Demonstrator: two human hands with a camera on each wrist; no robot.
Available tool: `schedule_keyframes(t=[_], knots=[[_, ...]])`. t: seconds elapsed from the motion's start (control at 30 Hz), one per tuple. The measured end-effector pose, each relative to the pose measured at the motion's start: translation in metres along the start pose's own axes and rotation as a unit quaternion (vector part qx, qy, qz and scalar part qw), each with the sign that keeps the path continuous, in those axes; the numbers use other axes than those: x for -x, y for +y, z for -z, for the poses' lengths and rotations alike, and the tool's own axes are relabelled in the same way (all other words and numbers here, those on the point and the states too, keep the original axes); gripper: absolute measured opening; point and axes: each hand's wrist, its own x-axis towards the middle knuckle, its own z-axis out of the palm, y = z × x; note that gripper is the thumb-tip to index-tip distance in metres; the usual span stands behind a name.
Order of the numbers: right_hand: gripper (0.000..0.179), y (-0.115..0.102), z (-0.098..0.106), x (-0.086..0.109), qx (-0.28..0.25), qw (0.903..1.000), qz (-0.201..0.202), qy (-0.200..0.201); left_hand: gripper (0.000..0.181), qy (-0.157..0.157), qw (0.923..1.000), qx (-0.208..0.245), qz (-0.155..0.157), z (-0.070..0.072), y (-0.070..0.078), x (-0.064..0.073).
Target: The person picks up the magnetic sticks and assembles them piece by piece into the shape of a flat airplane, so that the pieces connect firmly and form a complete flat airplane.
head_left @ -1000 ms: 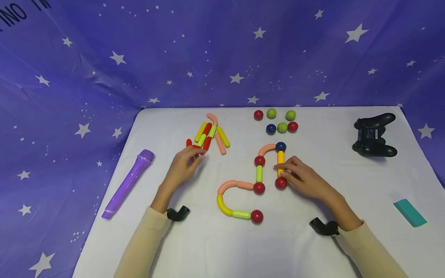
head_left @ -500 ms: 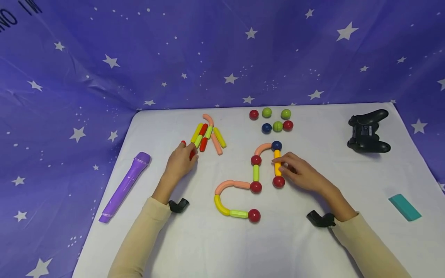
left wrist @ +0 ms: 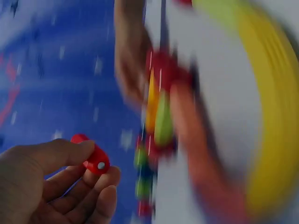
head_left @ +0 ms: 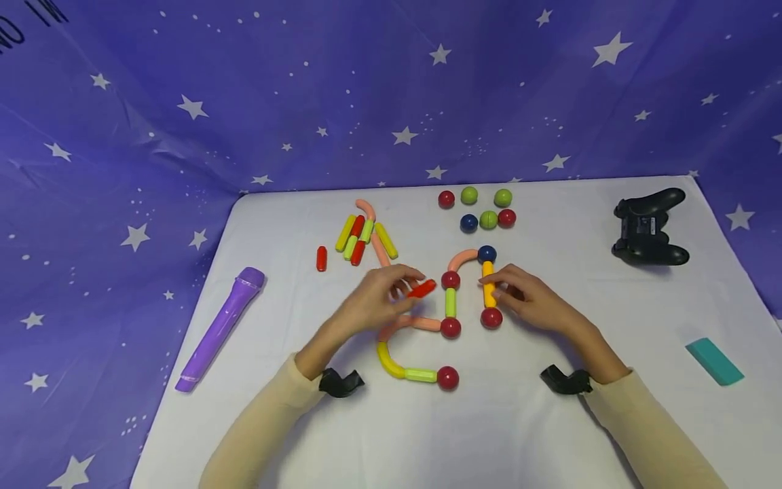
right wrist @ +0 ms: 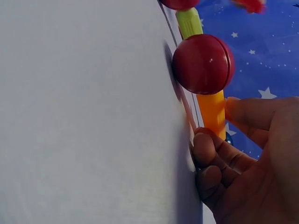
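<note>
A red stick (head_left: 423, 288) is pinched between thumb and fingers by the left hand (head_left: 377, 299) and held apart from the chain (head_left: 451, 303); the pale spot (left wrist: 101, 165) on its end is revealed only in the left wrist view. The orange stick (right wrist: 211, 114) is gripped by the right hand (head_left: 536, 302), its sides touched by fingertips. Its near end is met by a red ball (head_left: 491, 318), whose groove (right wrist: 227, 63) is shown from the right wrist alone, while the join with the blue ball (head_left: 487, 255) is seen clearly only from the head. Farther out, a loose red piece (head_left: 322, 259) and a stick pile (head_left: 357, 238) are seen on the counter (head_left: 489, 435). From the head view alone, a purple tube (head_left: 221, 329), a black controller (head_left: 644, 227) and a teal block (head_left: 715, 361) are also shown near the edges.
</note>
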Motion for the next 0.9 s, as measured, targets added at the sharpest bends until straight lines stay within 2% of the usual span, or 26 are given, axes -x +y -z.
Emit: schedule_keyframes(t=[0.07, 0.17, 0.23, 0.33, 0.43, 0.57, 0.77, 0.9], knots=[[0.035, 0.001, 0.000, 0.001, -0.007, 0.9999, 0.007, 0.004, 0.034, -0.042, 0.9989, 0.004, -0.019, -0.021, 0.014, -0.013], [0.033, 0.001, 0.001, 0.002, -0.019, 0.9996, 0.020, 0.010, 0.029, -0.078, 0.9955, -0.026, -0.048, -0.050, 0.026, -0.029], [0.033, 0.001, 0.001, 0.002, -0.029, 0.9993, 0.022, 0.011, 0.026, -0.087, 0.9932, -0.052, -0.058, -0.067, 0.029, -0.035], [0.033, 0.001, 0.003, 0.003, -0.033, 0.9992, 0.020, 0.013, 0.025, -0.082, 0.9909, -0.088, -0.060, -0.082, 0.030, -0.037], [0.033, 0.001, 0.005, 0.004, -0.033, 0.9991, 0.021, 0.017, 0.024, -0.069, 0.9880, -0.130, -0.049, -0.088, 0.030, -0.035], [0.033, 0.002, 0.007, 0.005, -0.031, 0.9989, 0.027, 0.024, 0.023, -0.055, 0.9822, -0.175, -0.042, -0.088, 0.029, -0.031], [0.037, 0.000, 0.007, 0.005, -0.029, 0.9990, 0.029, 0.018, 0.022, -0.045, 0.9808, -0.182, -0.055, -0.086, 0.027, -0.028], [0.039, -0.003, 0.006, 0.007, -0.035, 0.9993, 0.008, 0.012, 0.022, -0.053, 0.9798, -0.181, -0.067, -0.086, 0.025, -0.027]])
